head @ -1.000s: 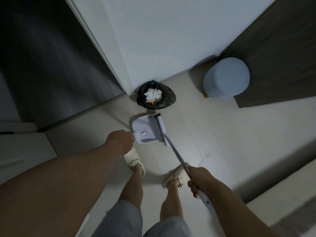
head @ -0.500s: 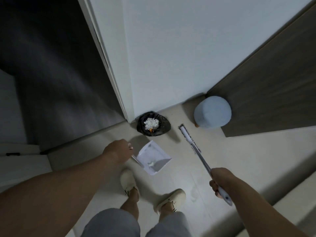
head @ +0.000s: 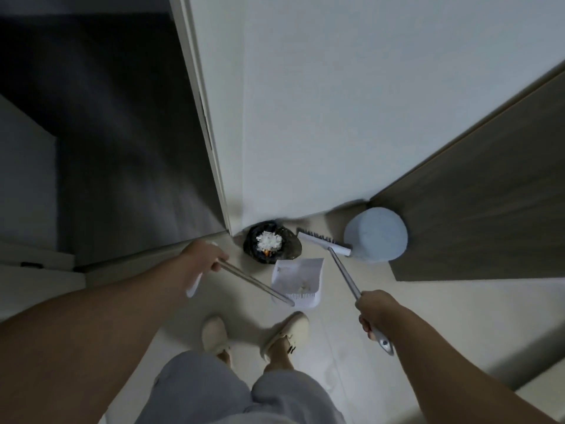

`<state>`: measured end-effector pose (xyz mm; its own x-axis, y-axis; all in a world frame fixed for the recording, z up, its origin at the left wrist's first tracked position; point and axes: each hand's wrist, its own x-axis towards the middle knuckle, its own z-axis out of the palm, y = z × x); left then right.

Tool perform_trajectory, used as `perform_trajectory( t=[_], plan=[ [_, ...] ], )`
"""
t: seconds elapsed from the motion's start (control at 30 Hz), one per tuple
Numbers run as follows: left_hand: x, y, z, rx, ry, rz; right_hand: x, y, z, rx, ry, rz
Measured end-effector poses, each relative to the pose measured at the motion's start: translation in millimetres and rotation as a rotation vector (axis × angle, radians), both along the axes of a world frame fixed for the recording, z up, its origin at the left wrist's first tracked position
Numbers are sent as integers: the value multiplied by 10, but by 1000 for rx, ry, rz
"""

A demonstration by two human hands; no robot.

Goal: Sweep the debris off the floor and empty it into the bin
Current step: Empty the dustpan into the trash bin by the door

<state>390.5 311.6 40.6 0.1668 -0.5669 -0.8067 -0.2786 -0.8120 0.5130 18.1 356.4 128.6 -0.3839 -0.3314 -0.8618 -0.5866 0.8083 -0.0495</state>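
**Dustpan hangs just short of the bin**

A pale blue round stool [head: 376, 234] stands in the corner against a dark wood panel [head: 483, 209], and the broom head [head: 324, 242] lies right beside it, its end touching or nearly touching the stool's side. The black-lined bin [head: 270, 242], with white scraps already inside, sits at the foot of the white wall [head: 336, 102], next to the door frame [head: 203, 117]. Between bin and the person's cream slippers [head: 286, 332] is the white dustpan [head: 298, 281], a little debris [head: 304, 287] lying near its comb edge.

The left hand [head: 203, 260] is curled round the dustpan's long handle [head: 253, 283]. The right hand [head: 376, 312] grips the broom handle [head: 344, 275], fingers wrapped tight.

Half a second ago the dustpan was further left, nearer the left hand; it now sits just below the bin. The broom head has swung up towards the stool.

The floor [head: 397, 316] is pale tile; a dark room opens through the doorway on the left.
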Motion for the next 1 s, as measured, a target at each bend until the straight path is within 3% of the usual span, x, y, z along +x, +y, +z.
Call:
perform_trajectory(
  t=[0.3,0.53,1.0],
  plan=[
    [-86,11,87,49,77,177,-280,-210,62,-92,49,54],
    [-36,-46,-215,112,138,458,-274,-106,81,-178,89,274],
    [53,-60,-283,202,234,642,-346,-3,-5,-171,133,167]
  ],
)
